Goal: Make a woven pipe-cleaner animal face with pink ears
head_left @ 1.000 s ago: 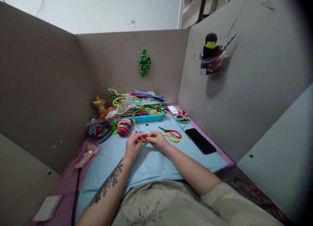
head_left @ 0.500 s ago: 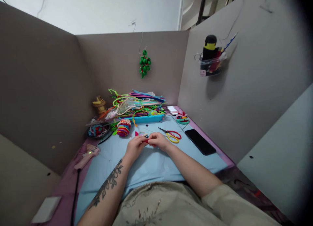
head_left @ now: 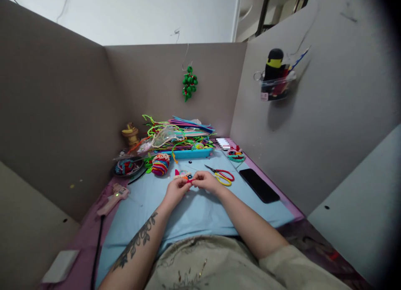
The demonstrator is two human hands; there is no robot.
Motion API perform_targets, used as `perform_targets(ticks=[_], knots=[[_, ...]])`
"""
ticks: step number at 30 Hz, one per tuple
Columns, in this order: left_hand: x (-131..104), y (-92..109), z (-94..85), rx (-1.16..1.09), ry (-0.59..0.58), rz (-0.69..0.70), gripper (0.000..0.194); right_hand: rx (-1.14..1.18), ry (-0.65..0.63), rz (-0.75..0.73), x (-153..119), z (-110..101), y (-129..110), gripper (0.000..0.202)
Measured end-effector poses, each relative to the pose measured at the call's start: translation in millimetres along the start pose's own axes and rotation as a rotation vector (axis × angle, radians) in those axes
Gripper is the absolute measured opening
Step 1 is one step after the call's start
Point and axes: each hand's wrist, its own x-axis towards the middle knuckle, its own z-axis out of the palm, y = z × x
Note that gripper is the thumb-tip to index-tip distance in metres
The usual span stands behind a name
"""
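Observation:
My left hand (head_left: 177,190) and my right hand (head_left: 207,183) meet over the light blue cloth (head_left: 203,217). Between their pinched fingertips is a small red piece (head_left: 189,181), which looks like a bit of pipe cleaner; the fingers cover much of it. Just behind the fingers lies a small multicoloured craft piece (head_left: 181,174) with pink, white and orange parts, partly hidden. To the right of my right hand rest scissors (head_left: 224,177) with red and yellow handles, blades slightly apart.
A blue tray (head_left: 188,153) heaped with pipe cleaners (head_left: 178,133) stands at the back. Left are a striped ball-like piece (head_left: 160,164), a dark bowl (head_left: 127,168) and a pink glue gun (head_left: 112,200) with its cord. A black phone (head_left: 259,185) lies right. Grey panels (head_left: 169,85) enclose three sides.
The view has shifted slightly. Both hands keep pinching the red piece; the fingers have lowered a little, so more of the multicoloured piece behind them shows.

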Motion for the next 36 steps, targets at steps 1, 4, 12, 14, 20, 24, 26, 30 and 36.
perform_targets(ticks=[1, 4, 12, 14, 20, 24, 26, 30, 36], knots=[[0.0, 0.8, -0.3, -0.019, 0.007, -0.008, 0.027, 0.003, -0.006, 0.003, 0.0, 0.2, -0.1, 0.017], [0.1, 2.6, -0.8, -0.049, 0.03, 0.0, 0.027, 0.011, -0.015, 0.014, -0.4, 0.7, -1.4, 0.018], [0.8, 4.6, -1.0, -0.206, 0.052, -0.083, 0.029, 0.046, 0.061, -0.028, -1.0, 3.3, -3.3, 0.019], [0.9, 5.5, -1.8, -0.252, 0.046, -0.084, 0.033, 0.081, 0.1, -0.031, -0.5, 3.8, -2.6, 0.02], [2.3, 5.6, -2.4, -0.256, 0.1, -0.066, 0.03, 0.095, 0.089, -0.025, -2.2, 5.6, -5.3, 0.02], [4.3, 2.5, -2.0, -0.266, 0.113, -0.045, 0.027, 0.07, 0.066, -0.017, -4.1, 6.7, -7.7, 0.019], [5.4, 0.2, -2.1, -0.257, 0.108, -0.015, 0.024, 0.067, 0.062, -0.02, -4.0, 7.2, -6.6, 0.017], [5.9, -1.2, -2.3, -0.215, 0.119, 0.029, 0.022, 0.073, 0.058, -0.033, -2.2, 7.8, -0.5, 0.015], [3.8, 4.6, -2.5, -0.124, 0.134, 0.096, 0.021, -0.004, 0.086, -0.051, 0.1, 7.9, 6.4, 0.014]])
